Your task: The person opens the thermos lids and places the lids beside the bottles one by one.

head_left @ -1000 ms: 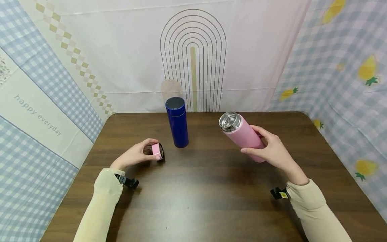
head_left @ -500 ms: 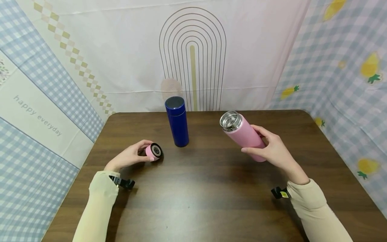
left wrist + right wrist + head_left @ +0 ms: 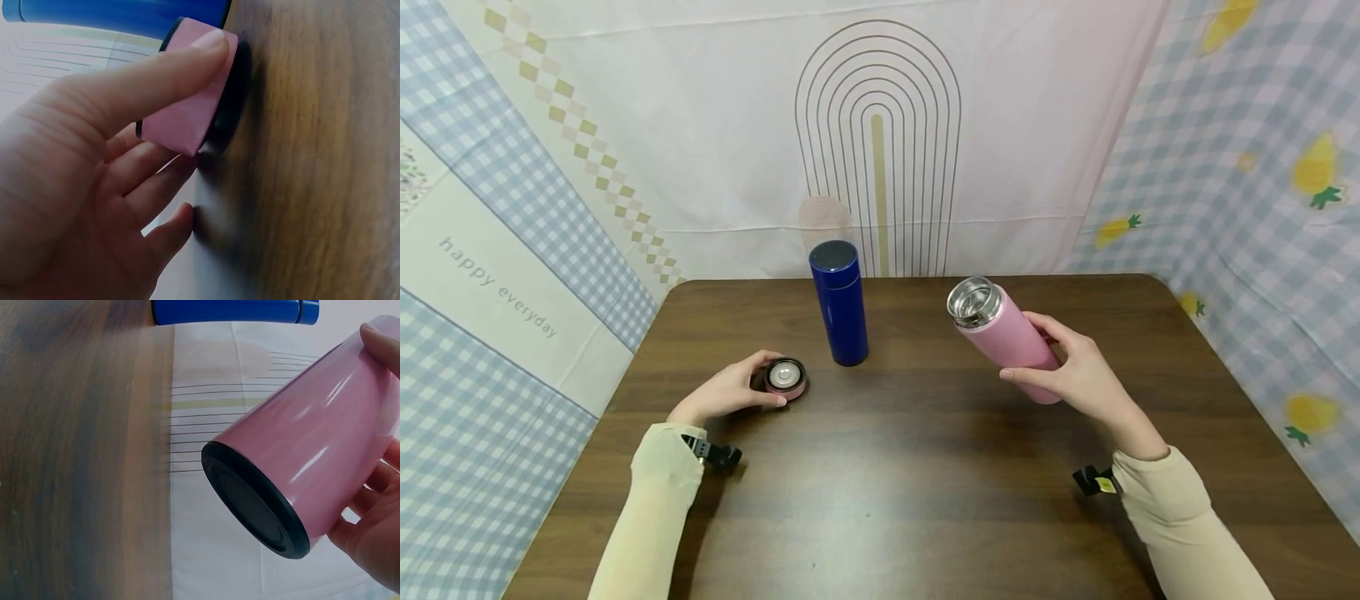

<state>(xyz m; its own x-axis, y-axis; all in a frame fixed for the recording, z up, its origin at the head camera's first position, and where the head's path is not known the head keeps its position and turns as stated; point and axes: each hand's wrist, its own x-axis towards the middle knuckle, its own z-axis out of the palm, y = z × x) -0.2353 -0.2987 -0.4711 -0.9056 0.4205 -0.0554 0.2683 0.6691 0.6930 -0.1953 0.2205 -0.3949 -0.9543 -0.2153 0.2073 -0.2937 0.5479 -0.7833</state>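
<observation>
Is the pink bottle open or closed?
The pink bottle is open: its metal mouth shows, and the left hand holds a pink lid apart.

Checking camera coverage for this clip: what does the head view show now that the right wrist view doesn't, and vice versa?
Only the head view: the left hand pinching the pink lid, inner side up, and the open metal mouth of the pink bottle.
Only the right wrist view: that bottle's black base.
Both: the right hand gripping the tilted pink bottle, the blue bottle and the brown table.
</observation>
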